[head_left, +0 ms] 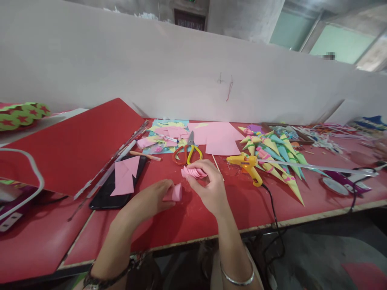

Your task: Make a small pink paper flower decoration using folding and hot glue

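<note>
At seven o'clock, the left hand (159,194) angles inward, fingers curled round a pink roll (177,193); at five, the right hand (209,186) reaches forward, thumb and fingers pinching layered pink paper (193,173).

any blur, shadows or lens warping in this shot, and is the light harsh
Head view: left hand and pink roll slightly soft, perhaps from motion; head view: diffuse shadow under that hand on the red table, so the light looks soft; head view: wide-angle look, partition slanting across; head view: pixelated patch at upper right.
</note>
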`<state>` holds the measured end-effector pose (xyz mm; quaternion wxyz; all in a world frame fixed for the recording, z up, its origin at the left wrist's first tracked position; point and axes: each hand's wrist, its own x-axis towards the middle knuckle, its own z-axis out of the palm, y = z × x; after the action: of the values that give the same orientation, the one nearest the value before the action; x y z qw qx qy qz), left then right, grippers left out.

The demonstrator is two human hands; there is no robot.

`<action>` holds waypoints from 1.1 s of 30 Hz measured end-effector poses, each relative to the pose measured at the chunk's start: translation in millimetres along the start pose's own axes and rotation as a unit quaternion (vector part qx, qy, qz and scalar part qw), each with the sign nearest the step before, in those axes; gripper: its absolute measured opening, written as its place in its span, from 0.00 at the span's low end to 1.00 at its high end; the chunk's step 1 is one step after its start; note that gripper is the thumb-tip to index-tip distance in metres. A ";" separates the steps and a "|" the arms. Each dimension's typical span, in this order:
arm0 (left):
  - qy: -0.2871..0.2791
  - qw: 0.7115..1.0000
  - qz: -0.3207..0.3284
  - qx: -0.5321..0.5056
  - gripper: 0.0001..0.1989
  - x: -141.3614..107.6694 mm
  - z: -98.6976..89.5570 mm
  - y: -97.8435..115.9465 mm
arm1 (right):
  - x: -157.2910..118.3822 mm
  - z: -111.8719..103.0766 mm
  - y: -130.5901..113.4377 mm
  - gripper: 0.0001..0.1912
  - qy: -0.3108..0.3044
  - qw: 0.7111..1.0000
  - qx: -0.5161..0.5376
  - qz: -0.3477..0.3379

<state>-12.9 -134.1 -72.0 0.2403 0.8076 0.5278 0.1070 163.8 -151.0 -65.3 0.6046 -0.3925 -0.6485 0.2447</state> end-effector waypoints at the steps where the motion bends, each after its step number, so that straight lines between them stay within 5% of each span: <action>1: 0.004 1.000 0.000 -0.002 0.09 0.2 -0.6 0.3 | -0.2 0.0 0.6 0.04 0.001 1.000 0.007 0.002; 10: 0.010 1.000 0.007 -0.004 0.09 1.5 -8.5 12.5 | 0.6 -1.2 7.6 0.07 0.020 0.997 0.073 0.032; 22: 0.147 0.988 0.021 -0.048 0.11 5.1 -2.5 17.7 | 0.2 -2.8 2.1 0.07 0.054 0.985 0.156 0.057; 33: 0.174 0.984 0.016 0.043 0.04 3.6 -2.7 25.6 | -1.9 0.8 -1.5 0.08 0.045 0.984 0.168 0.044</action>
<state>7.9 -138.5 -57.2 0.1081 0.7948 0.5523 0.2271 162.6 -153.2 -65.4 0.6792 -0.3245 -0.5520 0.3587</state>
